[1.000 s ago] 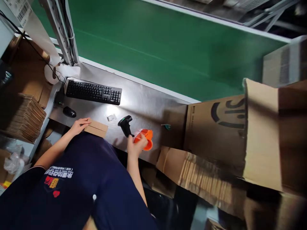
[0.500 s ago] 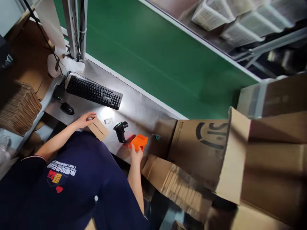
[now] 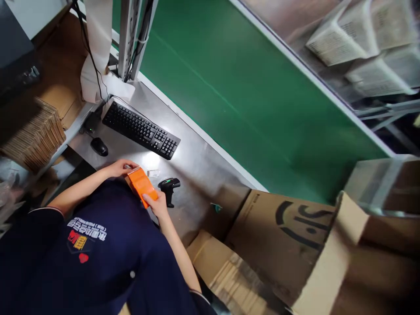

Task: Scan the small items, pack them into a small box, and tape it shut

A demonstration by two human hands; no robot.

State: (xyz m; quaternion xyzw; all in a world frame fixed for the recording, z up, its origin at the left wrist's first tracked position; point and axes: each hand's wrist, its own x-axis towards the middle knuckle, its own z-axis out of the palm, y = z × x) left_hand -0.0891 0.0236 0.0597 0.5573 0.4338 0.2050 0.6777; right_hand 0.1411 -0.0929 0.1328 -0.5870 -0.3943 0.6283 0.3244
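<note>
My right hand point(image 3: 156, 203) is wrapped round an orange tape dispenser point(image 3: 141, 184), which lies over the small brown box seen earlier; the box is now almost wholly hidden beneath it. At the dispenser's upper left end is my left hand point(image 3: 122, 167), its fingers bent together at the box's edge. Just right of the dispenser, a black barcode scanner point(image 3: 169, 190) rests on the metal table point(image 3: 193, 168). A small white item point(image 3: 152, 173) lies between the scanner and the keyboard.
Beyond my hands are a black keyboard point(image 3: 141, 130) and a mouse point(image 3: 99, 146). Flat cartons point(image 3: 34, 135) are stacked at left. A large open carton point(image 3: 282, 236) and more folded cardboard point(image 3: 229, 273) stand at right. A green belt point(image 3: 246, 87) runs behind the table.
My right hand has carried the orange dispenser leftward, past the scanner, onto the small box by my left hand. The camera view has shifted and turned slightly.
</note>
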